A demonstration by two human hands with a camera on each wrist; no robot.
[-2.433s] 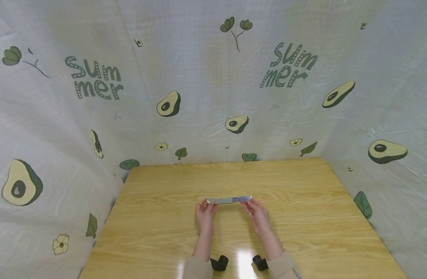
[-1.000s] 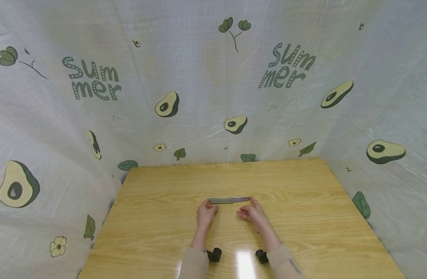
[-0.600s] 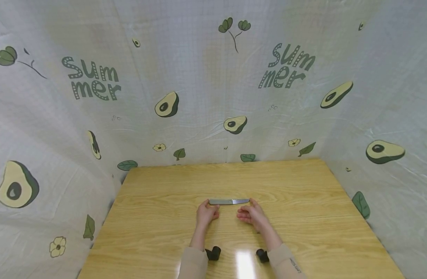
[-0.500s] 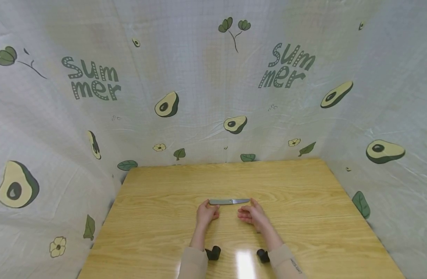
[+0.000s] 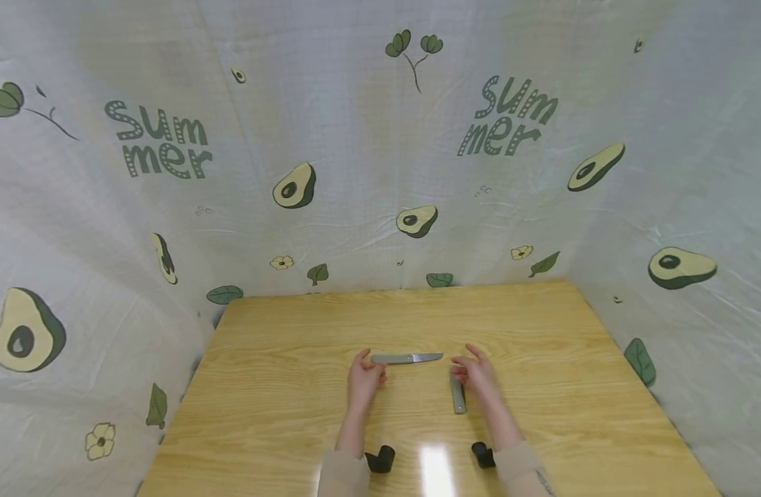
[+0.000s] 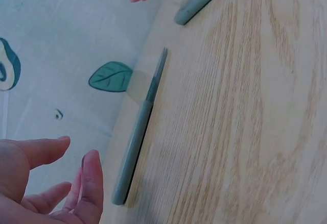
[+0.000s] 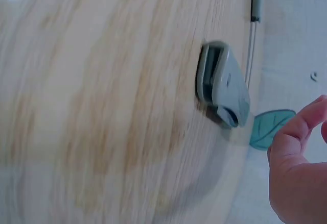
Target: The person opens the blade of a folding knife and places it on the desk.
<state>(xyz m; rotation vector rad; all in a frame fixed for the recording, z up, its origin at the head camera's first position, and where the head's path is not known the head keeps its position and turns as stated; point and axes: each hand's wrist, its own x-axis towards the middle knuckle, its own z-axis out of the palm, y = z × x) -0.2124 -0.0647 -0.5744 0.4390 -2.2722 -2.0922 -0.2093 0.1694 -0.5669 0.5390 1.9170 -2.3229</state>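
Nearest: slotted handle (image 5: 459, 399) on the bench (image 5: 281, 386), long axis running toward the person. Grey-green, smooth, chunky, rivet at near end, dark slot down one edge, curved notch. No blade showing; probably a folded knife.

Right grip (image 5: 477, 378), bare hand: fingers spread and part bent, holding nothing. Hangs over the handle's far end in the head view; right wrist view shows a clear gap.

Left grip (image 5: 364, 381): thumb and index well apart, holding nothing, just beside the butt of the open knife (image 5: 391, 359).

Open knife lies flat, crosswise, beyond the handle. Same matte grey-green grip-stock, likely plastic; thin shiny tapered blade (image 5: 427, 357), tip near the right fingers. Can't tell which edge is sharp.

Handling advice: lift the right hand clear of the tip before any sideways move. Take the knife by its handle only; pinch the slotted one across its broad faces, fingertips off the slot.

Behind: soft, wrinkled avocado-print cloth (image 5: 355, 103).
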